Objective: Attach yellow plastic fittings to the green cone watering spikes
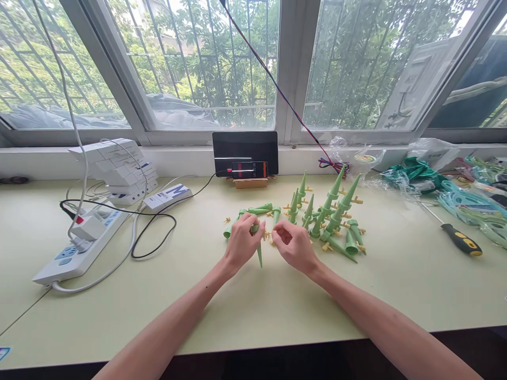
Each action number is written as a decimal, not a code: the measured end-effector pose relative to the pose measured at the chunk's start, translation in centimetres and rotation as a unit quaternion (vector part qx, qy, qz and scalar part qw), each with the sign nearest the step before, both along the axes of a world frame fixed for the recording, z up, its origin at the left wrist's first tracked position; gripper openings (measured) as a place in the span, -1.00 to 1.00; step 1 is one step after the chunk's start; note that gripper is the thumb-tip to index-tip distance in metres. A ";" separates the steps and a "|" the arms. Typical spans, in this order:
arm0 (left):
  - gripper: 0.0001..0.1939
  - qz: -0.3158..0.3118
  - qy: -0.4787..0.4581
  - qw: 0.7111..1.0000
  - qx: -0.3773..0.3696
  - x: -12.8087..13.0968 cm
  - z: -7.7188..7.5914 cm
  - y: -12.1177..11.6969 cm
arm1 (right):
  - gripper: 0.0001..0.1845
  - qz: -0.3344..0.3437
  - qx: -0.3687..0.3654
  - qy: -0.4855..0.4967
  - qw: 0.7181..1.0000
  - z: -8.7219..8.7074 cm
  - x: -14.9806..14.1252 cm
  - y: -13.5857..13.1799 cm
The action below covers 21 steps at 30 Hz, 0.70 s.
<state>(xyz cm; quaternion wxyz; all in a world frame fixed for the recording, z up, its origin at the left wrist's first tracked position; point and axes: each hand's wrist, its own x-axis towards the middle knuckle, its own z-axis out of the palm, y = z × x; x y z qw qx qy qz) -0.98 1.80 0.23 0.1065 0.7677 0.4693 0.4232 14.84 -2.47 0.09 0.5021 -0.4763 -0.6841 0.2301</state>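
My left hand [246,237] is closed around a green plastic watering spike [259,256], its pointed tip aimed down toward the table. A small yellow valve [266,235] shows between my two hands, beside the spike. Close by on the right, my right hand [293,245] is curled with thumb and fingertips together; what lies in that pinch is too small to make out. Several more green spikes [335,214] with yellow valves stand and lie in a cluster right of my hands. Behind my left hand lie other green spikes [260,209] and a loose yellow valve [227,219].
On the left are a power strip [85,258] with cables and a stack of white boxes [129,174]. A phone [253,169] leans against a black tablet [245,145] at the back. A screwdriver [461,240] and bagged tubing [467,203] lie at right.
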 end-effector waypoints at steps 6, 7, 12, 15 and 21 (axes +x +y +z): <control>-0.69 -0.002 0.001 1.000 0.001 0.0 0.0 0.0 | -0.86 0.004 -0.001 -0.005 1.000 -0.1 0.0 0.0; -0.69 -0.002 0.000 1.000 0.000 0.0 -0.1 0.0 | -0.86 0.005 -0.001 -0.005 1.000 -0.1 0.0 0.0; -0.68 -0.003 -0.001 1.000 -0.002 0.0 -0.2 0.1 | -0.85 0.006 0.002 -0.006 1.000 -0.1 -0.1 0.0; -0.68 -0.006 -0.003 1.000 -0.005 0.0 -0.2 0.0 | -0.85 0.007 0.002 -0.007 1.000 0.0 -0.1 0.0; -0.67 -0.011 -0.006 1.000 -0.008 0.0 -0.2 0.0 | -0.86 0.017 -0.001 -0.012 1.000 -0.1 0.0 0.0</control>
